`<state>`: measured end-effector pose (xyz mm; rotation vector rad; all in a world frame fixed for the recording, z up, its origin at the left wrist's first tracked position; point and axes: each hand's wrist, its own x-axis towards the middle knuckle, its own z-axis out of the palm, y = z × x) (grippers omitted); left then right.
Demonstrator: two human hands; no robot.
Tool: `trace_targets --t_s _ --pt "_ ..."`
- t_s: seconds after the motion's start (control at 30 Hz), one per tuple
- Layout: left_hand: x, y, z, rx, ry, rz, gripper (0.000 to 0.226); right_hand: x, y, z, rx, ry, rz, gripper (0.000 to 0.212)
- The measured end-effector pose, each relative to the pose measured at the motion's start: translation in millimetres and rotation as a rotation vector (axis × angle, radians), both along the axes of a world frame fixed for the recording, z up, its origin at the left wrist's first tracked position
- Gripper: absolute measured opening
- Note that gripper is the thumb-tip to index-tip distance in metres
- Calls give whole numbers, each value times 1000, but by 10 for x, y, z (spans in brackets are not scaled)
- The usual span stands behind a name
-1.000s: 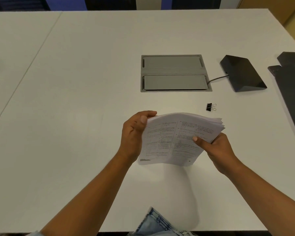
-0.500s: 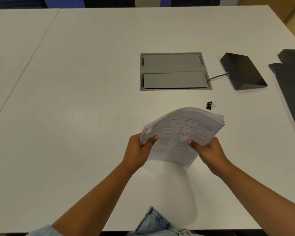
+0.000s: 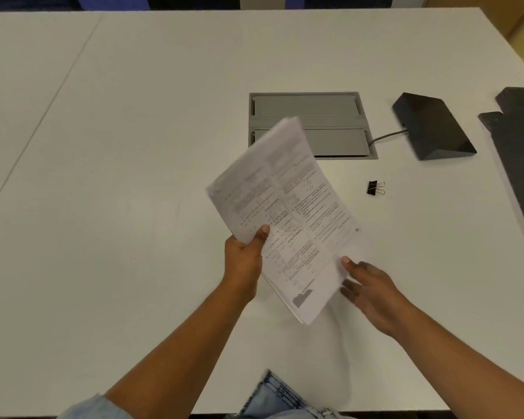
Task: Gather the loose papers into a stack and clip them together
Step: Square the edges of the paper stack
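**Papers held in the left grip, clip loose on the surface**

From my station I saw the left grip [image 3: 244, 261] closed on the stack of papers [image 3: 285, 213], thumb pressed on the top sheet and fingers curled underneath at the stack's left edge. The stack was lifted off the white surface [image 3: 133, 146] and tilted, its far corner overlapping my view of the grey recessed box [image 3: 330, 110] set into the surface. The sheets were printed and their edges were not quite flush at the near corner.

The right grip [image 3: 372, 291] was spread, fingers straight, with the thumb tip touching the stack's near right edge. It was blurred, and I saw no fingers curled round the paper.

The binder clip [image 3: 375, 188] lay on the surface to the right of the stack, apart from both hands and holding no paper.

The recessed box had two flat flaps, both lying shut, so I could not see what it held. A cable [image 3: 387, 136] ran out of its right side to a black wedge-shaped device [image 3: 430, 125] further right.
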<state>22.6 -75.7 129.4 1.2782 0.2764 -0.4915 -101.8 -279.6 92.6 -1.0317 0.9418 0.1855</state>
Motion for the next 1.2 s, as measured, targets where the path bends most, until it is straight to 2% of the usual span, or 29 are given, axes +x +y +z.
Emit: trace_targets --t_s 0.03,0.1,0.2,0.3,0.33,0.4,0.47,0.53,0.63,0.77,0.9,1.03,1.1,1.2 --pt "-18 -18 19 -56 35 22 22 -12 56 35 101 -61 -1 63" --pt "-65 -54 19 -124 73 20 28 -19 163 93 153 -171 -12 42" --pt "-62 -27 26 -168 27 -13 36 18 166 111 69 -251 -65 41" --pt "223 249 -7 -352 -51 1 50 17 -40 120 -105 -265 -108 41" --pt "347 371 16 -365 -43 -6 58 5 -117 157 -164 -273 -98 48" --pt "546 582 68 -192 -60 -129 73 -21 -271 216 -278 -266 -56 61" --pt "641 652 114 60 -141 -352 67 2 -363 268 -362 -267 -19 41" --pt "655 601 130 168 -199 -471 53 57 -412 298 -435 -274 13 27" --pt "610 523 85 166 -216 -398 38 163 -390 343 -525 -290 72 26" --pt "508 480 -94 156 -300 -281 36 278 -306 321 -563 -317 92 27" --pt "403 441 -308 251 -332 -276 31 307 -251 179 -569 -299 89 37" --pt "330 411 -475 395 -446 -323 35 276 -251 62 -580 -274 122 39" --pt "335 408 -463 444 -465 -298 35 262 -282 67 -621 -268 165 47" --pt "433 445 -296 592 -575 -310 22 271 -356 191 -956 -260 139 89"
